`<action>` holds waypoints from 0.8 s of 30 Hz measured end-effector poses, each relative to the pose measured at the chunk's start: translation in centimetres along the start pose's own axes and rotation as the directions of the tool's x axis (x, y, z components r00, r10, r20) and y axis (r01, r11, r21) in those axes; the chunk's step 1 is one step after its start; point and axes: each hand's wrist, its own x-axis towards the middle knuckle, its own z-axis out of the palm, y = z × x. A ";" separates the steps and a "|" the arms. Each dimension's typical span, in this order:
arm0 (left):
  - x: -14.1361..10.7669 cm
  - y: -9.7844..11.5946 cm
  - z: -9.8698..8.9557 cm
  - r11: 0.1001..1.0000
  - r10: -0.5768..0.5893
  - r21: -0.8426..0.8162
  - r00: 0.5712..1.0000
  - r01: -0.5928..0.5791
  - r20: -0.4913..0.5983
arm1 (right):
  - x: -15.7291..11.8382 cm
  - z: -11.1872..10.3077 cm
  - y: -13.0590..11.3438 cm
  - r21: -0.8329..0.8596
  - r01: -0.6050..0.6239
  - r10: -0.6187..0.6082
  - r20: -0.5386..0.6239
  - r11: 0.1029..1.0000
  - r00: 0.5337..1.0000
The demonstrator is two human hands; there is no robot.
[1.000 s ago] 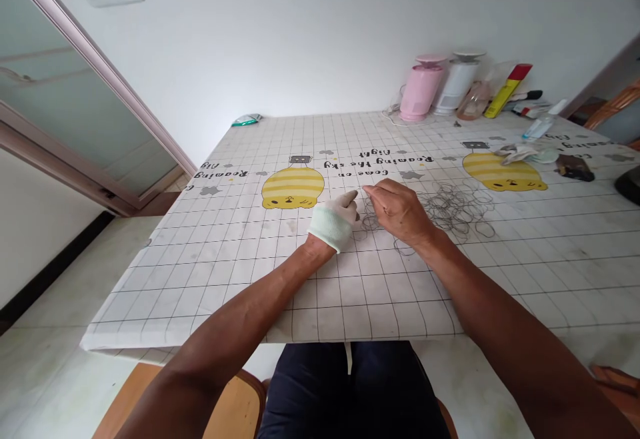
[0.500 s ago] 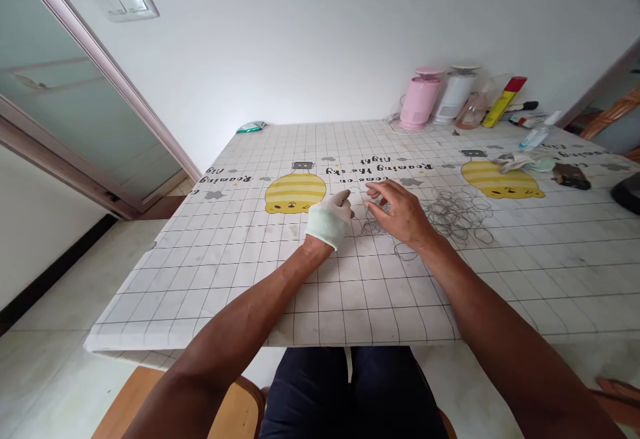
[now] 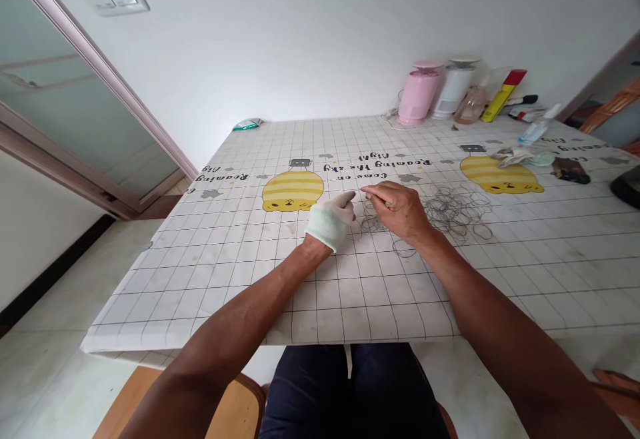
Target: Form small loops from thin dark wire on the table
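Observation:
My left hand wears a pale knitted glove and rests over the checked tablecloth, its fingers closed in a pinch. My bare right hand faces it a short gap away, thumb and fingertips pressed together. Whatever lies between the fingers of either hand is too small to make out. Right of and partly behind the right hand spreads a loose pile of thin dark rings. One separate ring lies just below that hand.
Along the wall stand a pink cylindrical device, a white one, a pinkish bottle and a yellow can with a red cap. At right lie a crumpled glove, a clear bottle and a dark object.
The right hand's fingers, which were apart, have closed into a pinch. My left hand has stayed nearly in place, still pinched. The view has shifted slightly.

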 end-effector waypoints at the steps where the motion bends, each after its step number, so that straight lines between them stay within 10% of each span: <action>1: 0.0 0.0 0.0 1.000 -0.004 0.001 1.000 0.004 0.004 | 0.0 -0.1 -0.1 -0.010 0.003 -0.003 0.002 1.000 1.000; 24: 0.5 -0.1 0.2 0.996 0.043 0.074 0.999 -0.045 0.033 | 0.4 0.9 -0.4 -0.192 0.033 -0.025 0.040 0.981 0.999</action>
